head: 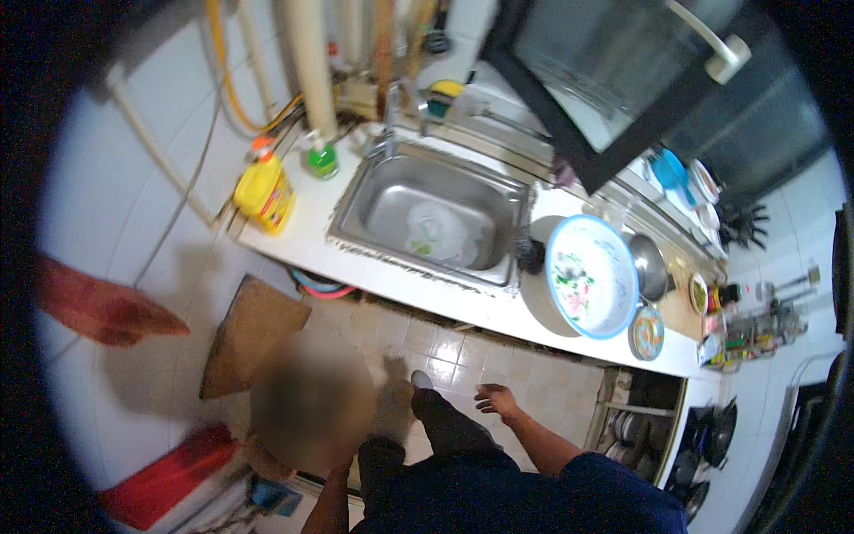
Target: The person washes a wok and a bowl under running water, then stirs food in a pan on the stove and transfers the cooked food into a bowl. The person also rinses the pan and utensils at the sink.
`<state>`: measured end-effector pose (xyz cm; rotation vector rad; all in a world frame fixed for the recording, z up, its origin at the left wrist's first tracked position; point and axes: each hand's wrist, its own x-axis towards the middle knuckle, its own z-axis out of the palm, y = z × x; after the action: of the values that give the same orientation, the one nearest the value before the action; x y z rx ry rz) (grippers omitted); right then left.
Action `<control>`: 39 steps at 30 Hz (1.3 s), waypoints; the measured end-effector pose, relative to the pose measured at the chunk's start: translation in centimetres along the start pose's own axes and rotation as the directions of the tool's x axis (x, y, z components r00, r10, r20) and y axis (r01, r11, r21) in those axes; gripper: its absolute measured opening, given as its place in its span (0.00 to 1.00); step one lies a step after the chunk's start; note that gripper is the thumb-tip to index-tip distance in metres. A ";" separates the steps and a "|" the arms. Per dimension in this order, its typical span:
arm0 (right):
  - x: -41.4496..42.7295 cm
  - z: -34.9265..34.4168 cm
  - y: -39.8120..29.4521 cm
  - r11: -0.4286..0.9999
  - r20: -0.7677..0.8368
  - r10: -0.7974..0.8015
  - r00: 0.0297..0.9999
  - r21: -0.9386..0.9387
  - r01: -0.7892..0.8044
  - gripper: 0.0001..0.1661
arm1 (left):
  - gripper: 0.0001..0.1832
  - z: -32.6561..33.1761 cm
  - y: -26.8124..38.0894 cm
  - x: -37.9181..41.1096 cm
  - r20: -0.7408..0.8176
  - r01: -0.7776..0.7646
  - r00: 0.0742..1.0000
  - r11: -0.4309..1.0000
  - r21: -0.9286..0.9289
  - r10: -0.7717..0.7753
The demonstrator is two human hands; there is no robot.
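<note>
My right hand (496, 400) hangs in the air over the tiled floor, below the counter edge, its fingers apart and nothing in them. Of my left arm only the forearm shows at the bottom; the hand is hidden by a blurred round patch. Before me a stainless steel sink (373, 190) is set in the white counter (413, 270), with water or suds and green scraps at its bottom. To its right stands a white basin with a blue rim (610, 267), bearing a floral pattern. A yellow detergent bottle (265, 193) and a green soap pump bottle (323, 160) stand left of the sink.
An open window (554, 127) juts over the counter's back. Right of the basin are a metal bowl (650, 263), a patterned round dish (647, 332) and a spice rack (760, 330). A brown mat or board (250, 340) lies at left, near red cloths. An open cabinet (634, 427) holds dishes.
</note>
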<state>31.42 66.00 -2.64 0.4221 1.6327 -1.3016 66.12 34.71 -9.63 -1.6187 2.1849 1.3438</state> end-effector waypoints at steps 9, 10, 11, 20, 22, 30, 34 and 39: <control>-6.3 -13.3 -13.8 0.534 -0.380 -0.147 0.913 0.747 0.396 0.50 | 0.17 -5.2 9.2 3.2 0.231 -0.049 0.973 0.970 0.238 -0.007; -5.6 -14.3 -14.9 0.492 -0.385 -0.190 0.903 0.759 0.427 0.47 | 0.17 -5.6 10.0 3.6 0.246 -0.067 0.969 0.968 0.240 0.006; -4.8 -15.2 -15.8 0.452 -0.396 -0.207 0.895 0.772 0.446 0.43 | 0.17 -5.7 10.9 3.9 0.260 -0.084 0.966 0.964 0.253 0.017; 0.9 -19.4 -15.3 0.444 -0.441 -0.070 0.895 0.789 0.424 0.10 | 0.17 -6.2 18.9 9.7 0.375 -0.362 0.896 0.881 0.304 0.239; -0.4 -19.0 -14.9 0.430 -0.492 -0.112 0.864 0.760 0.488 0.10 | 0.17 -7.2 21.1 10.4 0.265 -0.176 0.942 0.974 -0.140 0.208; -13.5 -13.0 -16.6 0.506 -0.488 -0.198 0.850 0.692 0.515 0.32 | 0.20 -8.7 31.9 15.0 0.314 0.160 0.943 0.683 -0.713 0.108; -15.4 -8.5 -19.7 0.626 -0.408 -0.112 0.906 0.679 0.383 0.32 | 0.21 -7.6 41.8 20.6 -0.051 -0.161 0.987 0.903 -0.399 0.153; -10.7 -2.0 -23.1 0.744 -0.306 -0.071 0.949 0.618 0.255 0.29 | 0.28 -8.6 55.7 30.2 -0.036 -0.259 0.965 0.924 -0.281 0.259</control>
<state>18.17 62.30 18.89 0.9247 1.3974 -2.0305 11.25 9.26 11.18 -1.4417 2.3614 1.8053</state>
